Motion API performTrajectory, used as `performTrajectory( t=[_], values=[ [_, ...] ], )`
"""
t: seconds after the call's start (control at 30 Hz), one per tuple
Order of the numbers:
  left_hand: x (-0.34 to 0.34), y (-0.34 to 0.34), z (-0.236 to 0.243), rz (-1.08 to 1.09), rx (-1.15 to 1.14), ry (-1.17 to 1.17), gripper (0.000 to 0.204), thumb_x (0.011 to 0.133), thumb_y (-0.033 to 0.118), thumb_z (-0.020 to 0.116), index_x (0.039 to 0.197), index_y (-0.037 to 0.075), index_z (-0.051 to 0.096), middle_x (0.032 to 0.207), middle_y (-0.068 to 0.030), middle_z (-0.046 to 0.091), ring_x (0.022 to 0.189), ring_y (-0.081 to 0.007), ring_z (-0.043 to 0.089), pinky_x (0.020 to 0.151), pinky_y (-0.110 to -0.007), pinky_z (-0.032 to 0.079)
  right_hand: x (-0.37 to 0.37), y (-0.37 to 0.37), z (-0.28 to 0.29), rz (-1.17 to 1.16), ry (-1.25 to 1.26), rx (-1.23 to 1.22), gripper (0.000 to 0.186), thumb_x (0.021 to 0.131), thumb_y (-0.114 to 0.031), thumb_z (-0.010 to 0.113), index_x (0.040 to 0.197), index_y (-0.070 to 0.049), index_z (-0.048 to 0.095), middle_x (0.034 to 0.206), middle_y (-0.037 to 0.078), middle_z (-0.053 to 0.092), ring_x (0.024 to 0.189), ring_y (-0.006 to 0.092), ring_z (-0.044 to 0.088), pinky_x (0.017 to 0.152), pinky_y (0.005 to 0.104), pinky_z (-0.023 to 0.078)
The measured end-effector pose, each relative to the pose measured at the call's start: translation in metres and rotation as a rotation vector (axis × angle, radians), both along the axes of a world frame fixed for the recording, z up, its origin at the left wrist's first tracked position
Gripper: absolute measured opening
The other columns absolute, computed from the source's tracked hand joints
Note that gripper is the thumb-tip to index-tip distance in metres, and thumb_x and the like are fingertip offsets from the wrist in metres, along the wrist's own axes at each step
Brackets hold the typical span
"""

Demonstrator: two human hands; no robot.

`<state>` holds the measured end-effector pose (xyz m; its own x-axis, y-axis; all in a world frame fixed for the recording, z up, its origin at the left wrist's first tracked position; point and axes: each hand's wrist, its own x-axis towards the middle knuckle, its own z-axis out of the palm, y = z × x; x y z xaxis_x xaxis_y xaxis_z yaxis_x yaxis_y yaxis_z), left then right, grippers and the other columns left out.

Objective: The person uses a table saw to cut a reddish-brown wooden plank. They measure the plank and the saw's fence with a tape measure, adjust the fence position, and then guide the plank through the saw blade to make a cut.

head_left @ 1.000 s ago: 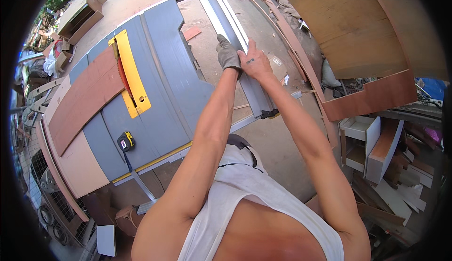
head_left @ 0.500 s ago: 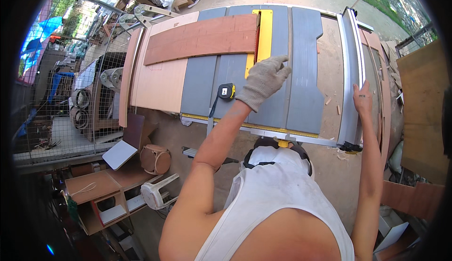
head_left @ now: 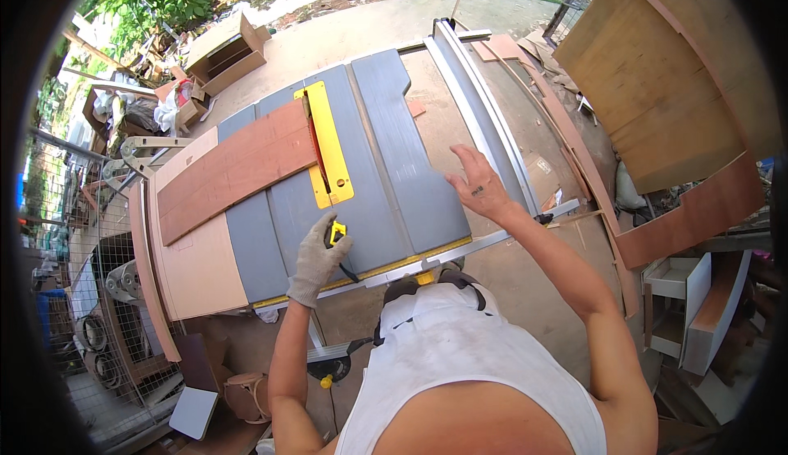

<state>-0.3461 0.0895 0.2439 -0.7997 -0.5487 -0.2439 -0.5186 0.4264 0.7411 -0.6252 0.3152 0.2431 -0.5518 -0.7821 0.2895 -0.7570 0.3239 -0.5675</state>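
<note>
My gloved left hand (head_left: 318, 258) grips the yellow-and-black tape measure (head_left: 337, 233) over the front part of the grey saw table (head_left: 382, 167), just below the yellow insert (head_left: 327, 135) with its red blade. My bare right hand (head_left: 478, 182) is open, fingers apart, above the table's right section, left of the long metal fence (head_left: 492, 102); whether it touches anything I cannot tell. A reddish plywood board (head_left: 230, 167) lies across the left side of the table, its end at the blade, partly over a paler panel (head_left: 205, 278).
Large plywood sheets (head_left: 657, 85) lean at the right, with small white drawer cabinets (head_left: 673, 307) below. A wire mesh fence (head_left: 98, 291), a pile of scrap (head_left: 148, 110) and an open wooden box (head_left: 226, 48) stand left and behind. A miter gauge or tool (head_left: 328, 365) is below the table.
My left hand left the fence, moved left and now holds the tape measure. My right hand let go of the fence and moved left of it, fingers spread. The view has shifted.
</note>
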Motion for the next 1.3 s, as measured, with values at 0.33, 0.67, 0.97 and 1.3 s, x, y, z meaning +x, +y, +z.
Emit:
performTrajectory(
  t=[0.33, 0.67, 0.97, 1.3],
  values=[
    [-0.027, 0.055, 0.041, -0.428, 0.065, -0.012, 0.068, 0.082, 0.037, 0.065, 0.136, 0.001, 0.042, 0.114, -0.0232, 0.06, 0.107, -0.0353, 0.059, 0.092, -0.039, 0.046, 0.137, -0.025, -0.015, 0.048, -1.331, 0.023, 0.039, 0.087, -0.022, 0.065, 0.114, 0.005, 0.056, 0.1, 0.01, 0.063, 0.087, 0.015, 0.061, 0.07, 0.027, 0.052],
    [0.057, -0.096, 0.048, -0.11, 0.025, -0.339, 0.032, 0.082, 0.017, 0.053, 0.105, -0.001, 0.066, 0.081, -0.0097, 0.064, 0.057, -0.0139, 0.058, 0.055, -0.028, 0.048, 0.007, -0.013, -0.033, -0.3, -1.587, -0.43, 0.024, 0.082, -0.003, 0.068, 0.102, 0.0, 0.055, 0.084, 0.006, 0.059, 0.068, 0.0127, 0.058, 0.063, 0.0251, 0.052],
    [0.116, -0.195, 0.028, -0.071, -0.073, -0.499, 0.025, 0.083, 0.018, 0.055, 0.091, -0.001, 0.067, 0.068, -0.0089, 0.062, 0.065, -0.0157, 0.059, 0.063, -0.032, 0.048, -0.012, -0.035, -0.064, -0.548, -1.445, -0.43, 0.028, 0.083, -0.003, 0.066, 0.106, 0.005, 0.053, 0.086, 0.009, 0.06, 0.069, 0.0165, 0.06, 0.063, 0.0274, 0.055],
    [0.061, -0.189, -0.013, -0.044, -0.054, -0.45, 0.028, 0.083, 0.022, 0.054, 0.092, -0.001, 0.068, 0.07, -0.0117, 0.064, 0.066, -0.0195, 0.061, 0.064, -0.033, 0.048, 0.027, -0.034, -0.058, -0.466, -1.216, -0.395, 0.047, 0.087, -0.012, 0.06, 0.126, 0.009, 0.046, 0.103, 0.012, 0.062, 0.087, 0.0179, 0.064, 0.071, 0.0284, 0.054]
  ],
)
